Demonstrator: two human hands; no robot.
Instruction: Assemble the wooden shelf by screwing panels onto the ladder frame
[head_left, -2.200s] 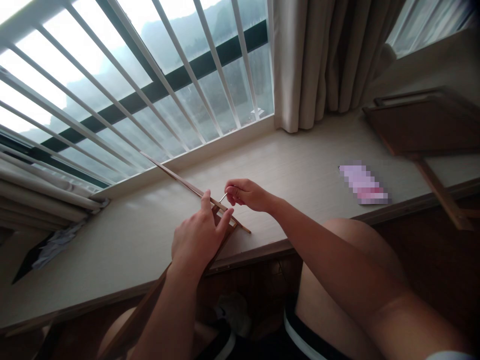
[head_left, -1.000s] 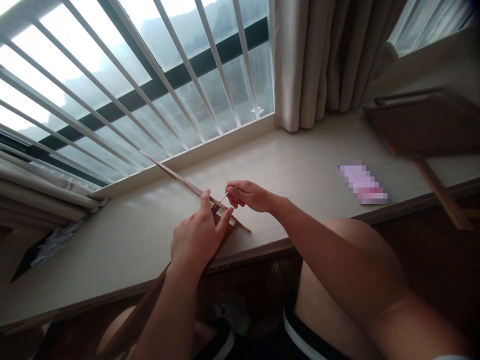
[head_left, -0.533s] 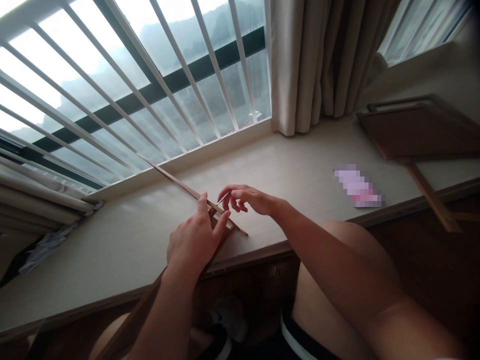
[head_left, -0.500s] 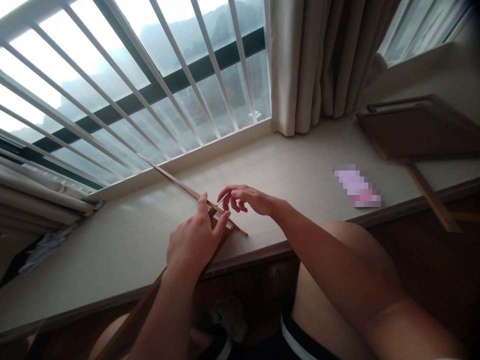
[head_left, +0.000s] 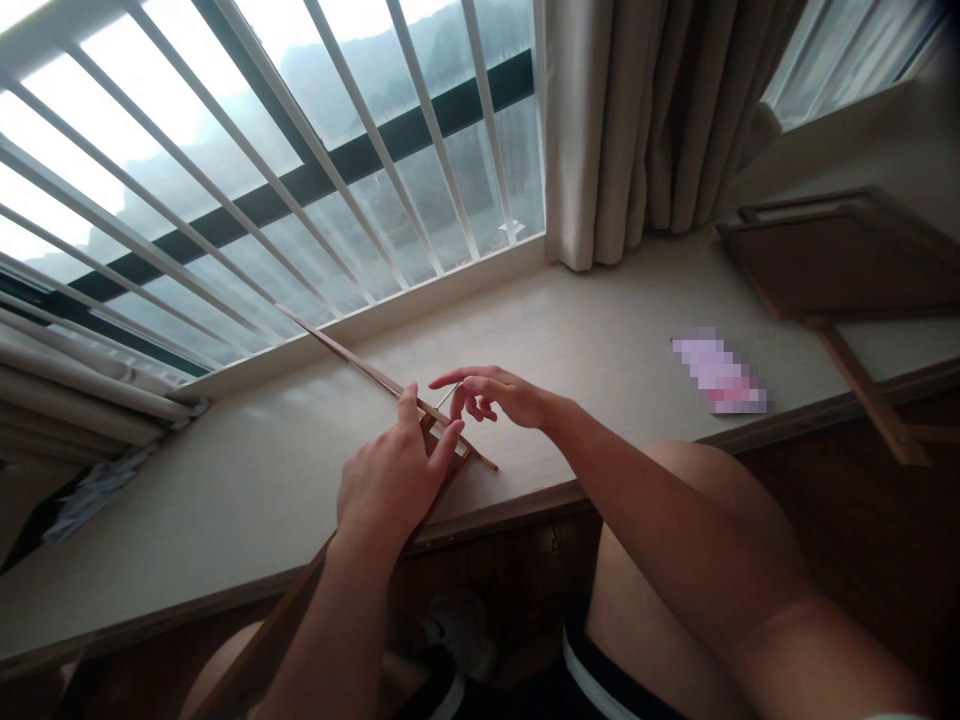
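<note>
My left hand (head_left: 394,465) is closed on a brown wooden frame (head_left: 352,358), with fingers and thumb on either side of a corner where slats join. One long slat runs from the window side towards the sill's front edge; another wooden part passes under my left forearm to the lower left. From the right, my right hand (head_left: 502,395) pinches a thin metal rod (head_left: 448,397) between thumb and fingers, index finger stretched out. The rod's lower end meets the slat just beyond my left fingers. Its exact kind is too small to make out.
The pale window sill (head_left: 247,460) carries a pixelated pink and purple item (head_left: 720,375) at right. Behind that lies a dark wooden folding piece (head_left: 847,260) with a leg over the edge. White bars (head_left: 367,130) and a beige curtain (head_left: 600,130) stand at the back.
My right index finger has stretched out to the left, away from the curled fingers. The rod stays against the slat, and my left hand keeps its hold, with barely any shift.
</note>
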